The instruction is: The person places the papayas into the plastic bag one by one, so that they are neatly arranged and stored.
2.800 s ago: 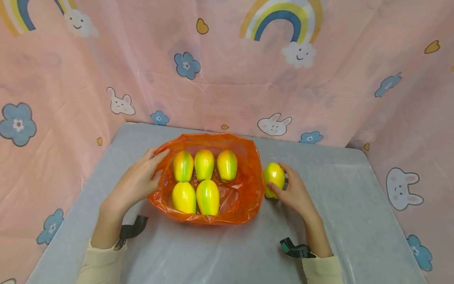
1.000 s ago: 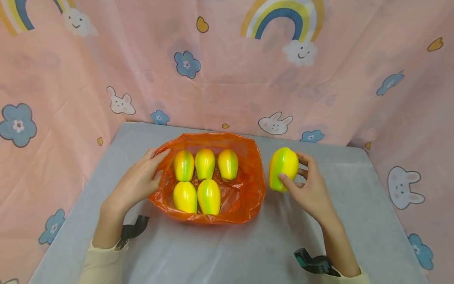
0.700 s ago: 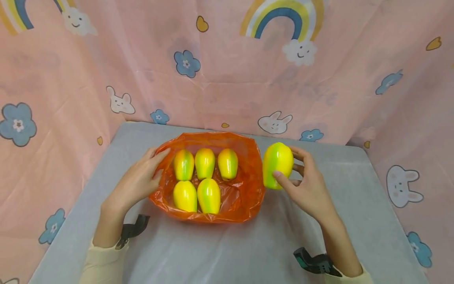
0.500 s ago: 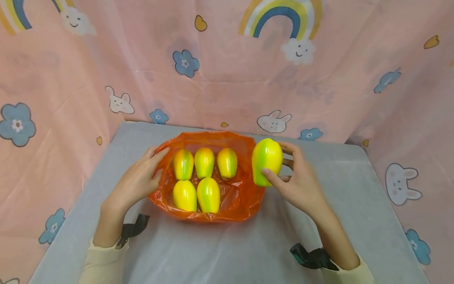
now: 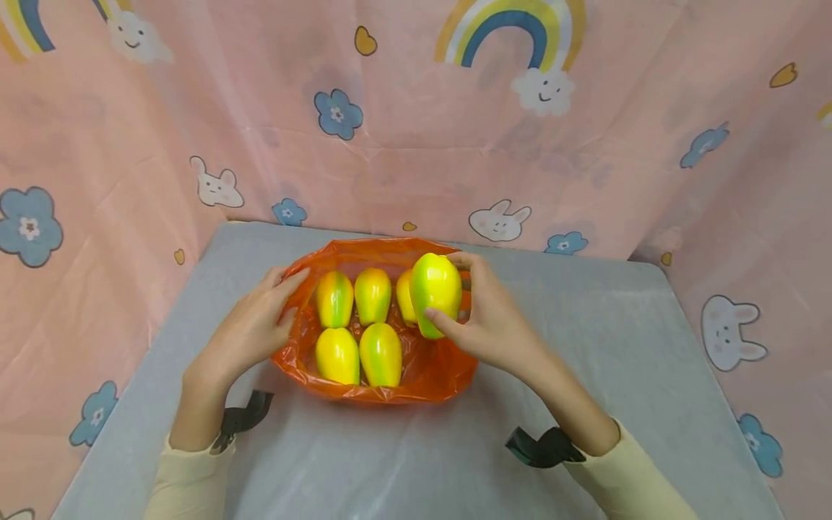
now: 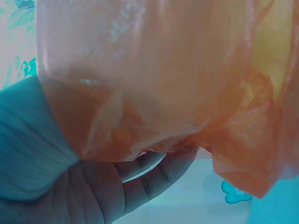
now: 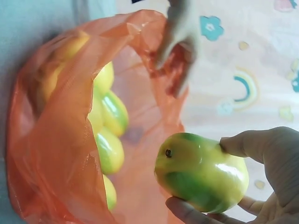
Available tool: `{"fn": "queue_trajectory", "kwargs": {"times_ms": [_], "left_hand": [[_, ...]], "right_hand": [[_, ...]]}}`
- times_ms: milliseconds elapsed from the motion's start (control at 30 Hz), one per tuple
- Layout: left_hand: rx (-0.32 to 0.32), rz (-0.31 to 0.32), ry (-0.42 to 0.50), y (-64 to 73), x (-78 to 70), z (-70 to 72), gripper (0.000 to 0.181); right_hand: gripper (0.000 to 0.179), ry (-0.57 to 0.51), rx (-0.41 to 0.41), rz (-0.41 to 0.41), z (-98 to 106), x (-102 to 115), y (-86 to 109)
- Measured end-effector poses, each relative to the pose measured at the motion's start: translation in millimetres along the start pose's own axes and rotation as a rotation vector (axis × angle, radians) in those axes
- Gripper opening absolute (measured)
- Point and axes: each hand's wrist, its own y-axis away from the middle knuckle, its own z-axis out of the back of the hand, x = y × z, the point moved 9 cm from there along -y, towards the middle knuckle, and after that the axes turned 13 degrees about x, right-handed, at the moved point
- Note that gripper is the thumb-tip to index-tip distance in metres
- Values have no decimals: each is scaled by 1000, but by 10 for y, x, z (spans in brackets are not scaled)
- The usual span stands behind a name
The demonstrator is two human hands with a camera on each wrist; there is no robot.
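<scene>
My right hand [image 5: 490, 314] grips a glossy yellow papaya [image 5: 435, 295] with green streaks, thumb on the near side and fingers behind. It is held up over the right part of an open orange plastic bag [image 5: 448, 372]. Several similar papayas [image 5: 380, 355] lie inside the bag in two rows; the held one partly covers the rear right one. At the bag's left side, my left hand [image 5: 250, 321] holds the rim between thumb and fingers. In the left wrist view the bag film [image 6: 140, 107] hides most of that hand's fingertips. The right wrist view shows a dark stem spot on the held papaya [image 7: 203, 172].
The bag stands on a grey-covered table [image 5: 390, 462]. Behind and at both sides hangs a pink curtain [image 5: 403, 166] printed with rainbows, rabbits and flowers. Both wrists wear dark camera mounts [image 5: 542, 448].
The right hand took the papaya from the table right of the bag, lifted it, and carried it left over the bag's opening. The left hand stayed at the rim.
</scene>
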Motion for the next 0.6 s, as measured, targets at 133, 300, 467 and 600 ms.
{"fn": "queue_trajectory", "kwargs": {"times_ms": [133, 300, 467, 600], "left_hand": [[14, 11, 13, 12, 6, 8, 69], [16, 14, 14, 18, 18, 26, 67], [8, -3, 5, 5, 7, 26, 66], [3, -15, 4, 9, -15, 28, 66]], "right_hand": [[79, 42, 53, -6, -103, 62, -127], [79, 32, 123, -34, -296, 28, -219], [84, 42, 165, -69, -394, -50, -242], [82, 65, 207, -122, -479, -134, -255]]}}
